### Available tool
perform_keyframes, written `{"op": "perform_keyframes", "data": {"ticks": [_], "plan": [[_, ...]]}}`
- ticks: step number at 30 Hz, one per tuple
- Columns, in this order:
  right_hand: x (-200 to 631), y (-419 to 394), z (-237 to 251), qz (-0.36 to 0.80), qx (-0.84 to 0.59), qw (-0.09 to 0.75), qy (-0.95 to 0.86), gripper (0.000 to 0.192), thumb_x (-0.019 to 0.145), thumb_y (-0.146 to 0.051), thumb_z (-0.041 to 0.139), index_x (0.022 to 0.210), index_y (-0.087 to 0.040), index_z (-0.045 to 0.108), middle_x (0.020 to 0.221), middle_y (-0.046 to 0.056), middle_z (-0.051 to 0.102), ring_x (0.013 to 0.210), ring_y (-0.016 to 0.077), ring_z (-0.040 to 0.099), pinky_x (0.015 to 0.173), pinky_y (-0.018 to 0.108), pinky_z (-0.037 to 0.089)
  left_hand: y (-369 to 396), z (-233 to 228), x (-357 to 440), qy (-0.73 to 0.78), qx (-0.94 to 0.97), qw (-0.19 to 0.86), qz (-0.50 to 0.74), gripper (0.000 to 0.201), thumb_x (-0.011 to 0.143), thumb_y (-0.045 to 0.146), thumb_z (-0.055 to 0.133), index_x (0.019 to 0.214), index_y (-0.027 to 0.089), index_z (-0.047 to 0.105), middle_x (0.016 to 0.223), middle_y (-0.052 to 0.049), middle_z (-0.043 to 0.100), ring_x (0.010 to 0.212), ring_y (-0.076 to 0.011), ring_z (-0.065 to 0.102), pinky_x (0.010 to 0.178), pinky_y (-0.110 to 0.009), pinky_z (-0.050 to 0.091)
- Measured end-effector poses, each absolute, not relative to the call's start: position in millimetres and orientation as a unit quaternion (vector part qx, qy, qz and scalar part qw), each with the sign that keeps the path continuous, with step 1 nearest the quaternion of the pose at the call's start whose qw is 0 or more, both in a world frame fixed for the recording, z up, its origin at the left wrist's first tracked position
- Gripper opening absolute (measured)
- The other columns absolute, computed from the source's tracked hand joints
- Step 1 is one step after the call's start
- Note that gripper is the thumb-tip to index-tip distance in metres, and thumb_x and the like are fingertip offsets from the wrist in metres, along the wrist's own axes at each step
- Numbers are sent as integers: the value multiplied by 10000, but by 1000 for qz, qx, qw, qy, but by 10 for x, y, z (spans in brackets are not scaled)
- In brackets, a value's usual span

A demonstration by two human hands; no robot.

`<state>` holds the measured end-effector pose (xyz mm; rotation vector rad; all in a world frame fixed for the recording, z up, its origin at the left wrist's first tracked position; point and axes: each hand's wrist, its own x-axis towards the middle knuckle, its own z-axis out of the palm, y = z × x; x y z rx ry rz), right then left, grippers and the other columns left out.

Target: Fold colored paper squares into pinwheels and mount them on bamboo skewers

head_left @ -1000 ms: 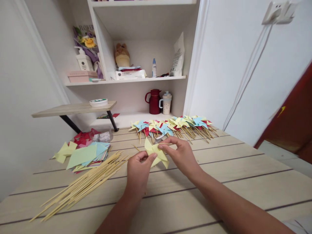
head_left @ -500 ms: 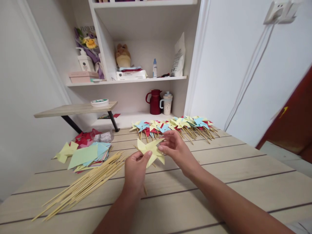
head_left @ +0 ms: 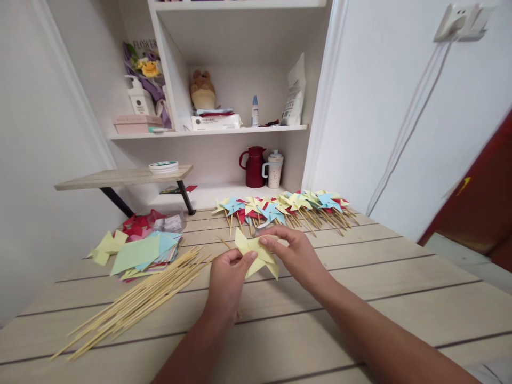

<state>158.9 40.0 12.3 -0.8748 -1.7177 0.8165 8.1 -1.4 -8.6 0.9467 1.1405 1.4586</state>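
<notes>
Between my hands is a pale yellow paper pinwheel (head_left: 258, 257), its folded blades spread out above the table. My left hand (head_left: 229, 272) pinches its left side, the thumb lying on top near the middle. With thumb and fingers, my right hand (head_left: 291, 249) grips a blade on the right side. A thin wooden stick (head_left: 223, 241) lies on the table behind the pinwheel, partly hidden by it and by my left hand. To the left rests a bundle of thin wooden sticks (head_left: 140, 304).
Finished pinwheels on sticks (head_left: 296, 202) lie in a row at the back. Coloured paper sheets (head_left: 138, 253), a yellow folded pinwheel (head_left: 107, 246) and a clear box (head_left: 170, 223) sit at left, near a small raised shelf (head_left: 120, 178). A red jug (head_left: 255, 168) stands behind.
The yellow pinwheel has shifted slightly right and turned in my hands. My right hand, its fingers looser before, now closes on a blade. My left hand keeps its hold.
</notes>
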Motion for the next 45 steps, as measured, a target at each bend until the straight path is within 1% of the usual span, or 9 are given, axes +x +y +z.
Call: {"op": "perform_keyframes", "data": {"ticks": [16, 18, 22, 26, 31, 34, 37, 41, 45], "plan": [[1628, 462, 89, 301, -373, 467, -743, 106, 852, -276, 613, 787, -221, 677, 893, 17, 706, 880, 201, 634, 809, 338, 454, -31, -107, 105, 468, 406, 509, 598, 367, 650, 390, 812, 897, 119, 788, 811, -93, 769, 789, -235, 690, 752, -307, 504], [1627, 477, 68, 326, -365, 470, -735, 97, 861, -284, 600, 896, -236, 677, 976, 24, 708, 939, 209, 637, 820, 346, 466, -23, -111, 98, 475, 402, 498, 604, 373, 656, 395, 806, 905, 118, 787, 832, -100, 770, 789, -234, 688, 749, -308, 502], [1613, 486, 45, 356, -343, 507, -706, 336, 837, -301, 647, 1167, -270, 598, 1163, 51, 667, 1104, 216, 608, 880, 354, 485, -5, -109, 79, 483, 387, 489, 615, 389, 653, 409, 799, 910, 117, 783, 885, -116, 770, 761, -229, 682, 721, -314, 503], [1595, 468, 57, 365, -358, 504, -697, 452, 848, -359, 646, 1284, -284, 552, 1191, 67, 659, 1124, 219, 600, 900, 368, 480, 3, -121, 86, 485, 400, 478, 613, 326, 663, 377, 784, 868, 123, 780, 820, -92, 763, 744, -211, 669, 707, -294, 491], [1570, 462, 51, 329, -397, 462, -722, 118, 798, -322, 677, 806, -209, 707, 890, 45, 716, 891, 221, 645, 800, 347, 475, 4, -142, 120, 490, 428, 466, 601, 263, 678, 362, 766, 800, 129, 768, 746, -62, 743, 721, -204, 659, 705, -288, 485], [1565, 467, 46, 320, -392, 461, -729, 141, 801, -315, 666, 719, -203, 689, 810, 29, 701, 815, 210, 635, 764, 337, 461, 5, -145, 126, 474, 426, 479, 604, 301, 676, 366, 776, 863, 129, 774, 781, -66, 752, 756, -210, 669, 731, -291, 491], [1563, 477, 38, 349, -370, 451, -733, 132, 828, -320, 640, 853, -216, 718, 930, 38, 709, 888, 211, 634, 801, 337, 459, 13, -159, 118, 459, 401, 504, 612, 363, 662, 372, 799, 926, 123, 774, 824, -83, 763, 793, -222, 685, 752, -299, 499], [1538, 494, -3, 410, -356, 459, -703, 441, 868, -352, 603, 1294, -246, 554, 929, 34, 676, 848, 196, 618, 778, 339, 467, 38, -191, 69, 457, 355, 509, 637, 389, 651, 382, 816, 932, 116, 773, 829, -98, 768, 772, -229, 696, 773, -328, 515], [1498, 499, -23, 505, -350, 467, -636, 484, 855, -414, 623, 1282, -206, 532, 904, 31, 667, 881, 189, 621, 830, 336, 458, 61, -205, 12, 454, 346, 483, 664, 378, 647, 386, 820, 913, 120, 776, 821, -88, 769, 768, -228, 698, 775, -331, 522]]}}
